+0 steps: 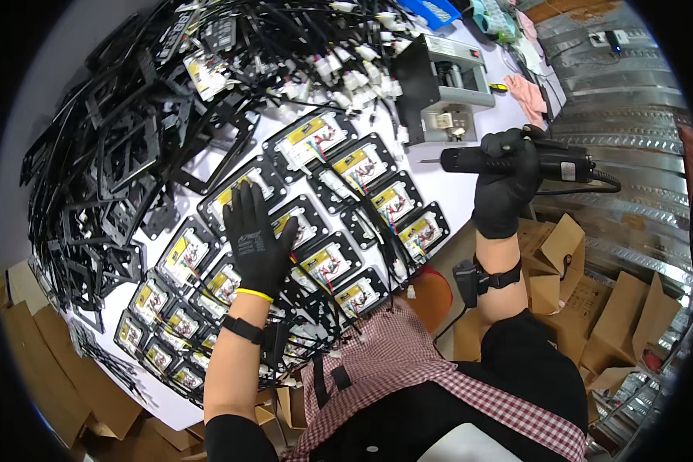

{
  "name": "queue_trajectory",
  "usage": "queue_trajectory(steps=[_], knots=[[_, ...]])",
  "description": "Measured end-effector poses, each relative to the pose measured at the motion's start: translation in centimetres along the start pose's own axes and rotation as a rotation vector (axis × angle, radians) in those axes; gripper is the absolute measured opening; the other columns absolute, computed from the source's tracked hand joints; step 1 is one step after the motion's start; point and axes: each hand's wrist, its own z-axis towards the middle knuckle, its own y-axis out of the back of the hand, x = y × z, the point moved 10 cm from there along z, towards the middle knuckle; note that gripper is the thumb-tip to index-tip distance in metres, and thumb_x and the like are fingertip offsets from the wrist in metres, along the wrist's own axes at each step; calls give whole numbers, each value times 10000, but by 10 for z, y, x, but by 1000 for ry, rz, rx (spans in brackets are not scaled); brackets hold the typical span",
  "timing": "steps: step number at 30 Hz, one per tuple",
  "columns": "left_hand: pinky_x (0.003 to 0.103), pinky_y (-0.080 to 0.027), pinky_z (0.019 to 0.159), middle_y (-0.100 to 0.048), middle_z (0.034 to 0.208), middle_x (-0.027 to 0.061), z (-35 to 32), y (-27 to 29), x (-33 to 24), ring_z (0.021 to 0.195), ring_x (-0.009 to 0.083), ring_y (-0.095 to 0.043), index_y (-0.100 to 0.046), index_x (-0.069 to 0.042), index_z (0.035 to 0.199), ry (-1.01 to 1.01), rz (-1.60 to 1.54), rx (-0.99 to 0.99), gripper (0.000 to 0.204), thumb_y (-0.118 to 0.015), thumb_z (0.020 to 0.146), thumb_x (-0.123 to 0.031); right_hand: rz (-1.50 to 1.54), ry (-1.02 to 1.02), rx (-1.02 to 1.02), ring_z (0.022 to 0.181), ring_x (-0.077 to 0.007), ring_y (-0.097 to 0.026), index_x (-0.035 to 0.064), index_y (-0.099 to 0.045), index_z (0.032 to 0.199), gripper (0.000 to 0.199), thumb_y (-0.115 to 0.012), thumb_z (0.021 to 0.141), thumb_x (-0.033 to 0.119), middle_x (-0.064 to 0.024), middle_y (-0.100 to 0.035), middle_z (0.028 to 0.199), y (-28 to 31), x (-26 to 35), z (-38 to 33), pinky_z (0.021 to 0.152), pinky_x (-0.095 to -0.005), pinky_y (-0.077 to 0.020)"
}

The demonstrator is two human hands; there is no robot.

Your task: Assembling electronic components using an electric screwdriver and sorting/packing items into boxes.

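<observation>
Your left hand (pixel 256 240) lies flat, fingers spread, on the black framed modules (pixel 327 266) laid in rows on the worktop (pixel 454 181). Your right hand (pixel 504 181) is clamped around a black electric screwdriver (pixel 516 162), held above the worktop's edge.

black electric screwdriver (pixel 516 162) held level above table edge, black-framed module (pixel 296 227) flat under glove

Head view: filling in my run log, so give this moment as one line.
left hand: flat on black framed modules | right hand: raised, gripping electric screwdriver | table: loose black frames
</observation>
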Motion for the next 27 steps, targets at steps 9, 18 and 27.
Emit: queue_trajectory(steps=[9,18,27], knots=[[518,-134,1154,-288,1504,233,-2,3,7,1418,385,-226,-296,8,1450,13,-78,-16,772,-574,885,-438,233,-273,253,668,-138,-410,100,-483,1124,209,-490,949,216,-8,-438,791,-153,-48,-58,716,-329,-387],[382,-440,944,-628,1156,123,0,53,12,1103,294,-562,-597,-49,1219,10,-723,-226,523,-783,743,-157,473,-342,363,592,-93,-342,81,-516,1125,213,-486,945,189,9,-391,731,-209,-57,-74,613,-290,-301],[338,-488,841,-656,1048,113,-6,59,7,1002,277,-604,-643,-70,1130,-76,-862,-135,288,-663,858,-164,456,-425,302,639,-150,-421,132,-484,1150,215,-504,961,233,-25,-469,781,-201,-72,-68,634,-333,-380]])
